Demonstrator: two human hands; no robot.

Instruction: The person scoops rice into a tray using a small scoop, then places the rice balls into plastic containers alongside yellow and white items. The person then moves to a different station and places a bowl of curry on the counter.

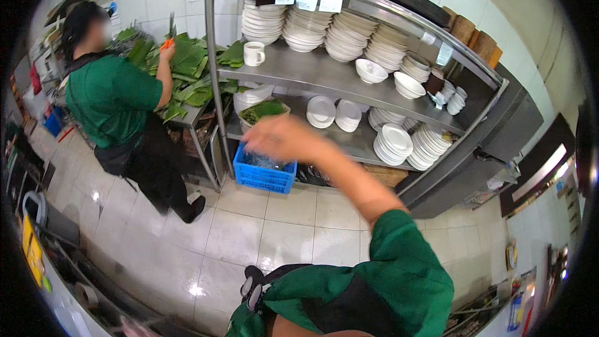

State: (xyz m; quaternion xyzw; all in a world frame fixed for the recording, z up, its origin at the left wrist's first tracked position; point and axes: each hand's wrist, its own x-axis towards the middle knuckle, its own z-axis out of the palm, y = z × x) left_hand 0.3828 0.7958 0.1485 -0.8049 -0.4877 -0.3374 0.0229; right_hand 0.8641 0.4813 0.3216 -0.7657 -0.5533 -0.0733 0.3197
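- Head view: the right hand (284, 139) is stretched forward and to the left across the body, blurred by motion. Its fingers seem loosely bent and nothing shows between them, but the blur is too strong to say for certain whether they are spread or pressed together.
- Head view: the blue crate (264, 175) stands on the tiled floor directly under the hand, at the foot of the steel shelf (324, 75). Hand and crate overlap in the picture; whether they touch cannot be told. The crate's long side runs left to right, across the line of the forearm.
- Head view: just beyond the hand, on the lower shelf, sits a tray of green leaves (263, 111); to the hand's right lie stacks of white plates (393, 143), and above it a white mug (253, 53) and stacked bowls (349, 34).
- Head view: the left hand is not in view, so the right is the only one near the crate.
- Head view: well to the hand's left, another person in a green shirt (112, 97) works at a table piled with banana leaves (187, 65), apart from the crate.
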